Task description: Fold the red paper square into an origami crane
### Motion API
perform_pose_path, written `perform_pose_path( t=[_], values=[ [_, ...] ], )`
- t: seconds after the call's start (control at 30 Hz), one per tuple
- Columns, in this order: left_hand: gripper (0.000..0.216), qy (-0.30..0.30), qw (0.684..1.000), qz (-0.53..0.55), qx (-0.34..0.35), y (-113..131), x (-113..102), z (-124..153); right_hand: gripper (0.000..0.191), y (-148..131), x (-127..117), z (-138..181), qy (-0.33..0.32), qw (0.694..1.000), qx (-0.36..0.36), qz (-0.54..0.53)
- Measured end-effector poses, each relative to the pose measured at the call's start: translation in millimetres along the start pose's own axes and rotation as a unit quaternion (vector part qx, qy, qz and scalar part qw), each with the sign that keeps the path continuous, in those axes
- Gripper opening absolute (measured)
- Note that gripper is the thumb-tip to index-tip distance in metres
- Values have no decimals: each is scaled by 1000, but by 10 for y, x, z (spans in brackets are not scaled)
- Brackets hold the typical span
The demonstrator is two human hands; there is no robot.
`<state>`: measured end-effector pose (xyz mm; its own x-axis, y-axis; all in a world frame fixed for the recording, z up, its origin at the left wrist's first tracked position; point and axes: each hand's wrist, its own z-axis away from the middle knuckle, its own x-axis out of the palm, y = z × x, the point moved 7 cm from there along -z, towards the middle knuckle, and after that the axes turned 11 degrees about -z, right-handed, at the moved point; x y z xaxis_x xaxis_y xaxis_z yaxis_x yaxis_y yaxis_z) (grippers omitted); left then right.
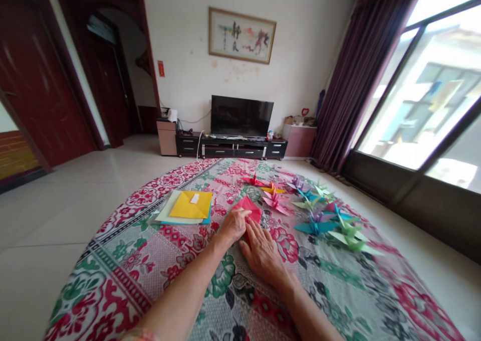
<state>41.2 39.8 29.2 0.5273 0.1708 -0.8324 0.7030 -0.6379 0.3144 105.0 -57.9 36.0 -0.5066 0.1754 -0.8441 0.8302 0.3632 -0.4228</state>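
A folded pinkish-red sheet of origami paper [252,208] lies on the table in front of me. My left hand [233,224] is closed at its left side, with curled fingers gripping or pressing its edge. My right hand [263,250] lies flat over the paper's near part, fingers stretched out and close to the left fingertips. The paper under both hands is partly hidden. To the right are several folded paper cranes, among them a pink crane [275,201], a blue crane [316,225] and a light green crane [351,235].
Left of my hands, a stack of square paper [184,205], yellow on top, carries a small white scrap [194,198]. A floral cloth [150,261] covers the round table. Beyond it stand a television [242,116] on a low cabinet [244,150] and, rightward, a curtained window.
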Motion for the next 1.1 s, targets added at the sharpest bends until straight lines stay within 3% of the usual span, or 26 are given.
perform_pose_path(
  t=[0.13, 0.37, 0.47, 0.6, 0.67, 0.77, 0.83, 0.93, 1.0, 1.1],
  values=[
    [34, 11, 1000, -16, 19, 50, -12, 4, 48, -58, -37, 129, -23, 1000, 5, -3],
    [23, 3, 999, -37, 33, 129, -40, 2, 59, -119, 1, 300, -93, 996, 11, -2],
    [22, 9, 998, -40, 42, 145, -49, 17, 53, -200, -17, 337, -105, 994, 10, 27],
    [22, 15, 998, -49, 43, 165, -62, 36, 26, -381, -174, 277, -150, 986, -16, 63],
    [22, 14, 997, -54, 44, 179, -71, 41, 28, -451, -253, 205, -207, 975, -55, 64],
    [21, 11, 997, -60, 45, 200, -84, 48, 30, -356, -384, -4, -225, 971, -67, 36],
    [19, 8, 997, -63, 49, 216, -89, 57, 28, -143, -418, -188, -185, 982, -26, 28],
    [16, 8, 996, -68, 49, 234, -100, 74, 30, 261, -449, -393, -14, 997, 77, 28],
    [14, 10, 996, -70, 48, 242, -108, 84, 29, 364, -341, -439, 41, 998, 49, 3],
    [16, 13, 995, -78, 56, 264, -114, 96, 28, 475, -169, -449, 59, 997, 39, -2]
  ],
)
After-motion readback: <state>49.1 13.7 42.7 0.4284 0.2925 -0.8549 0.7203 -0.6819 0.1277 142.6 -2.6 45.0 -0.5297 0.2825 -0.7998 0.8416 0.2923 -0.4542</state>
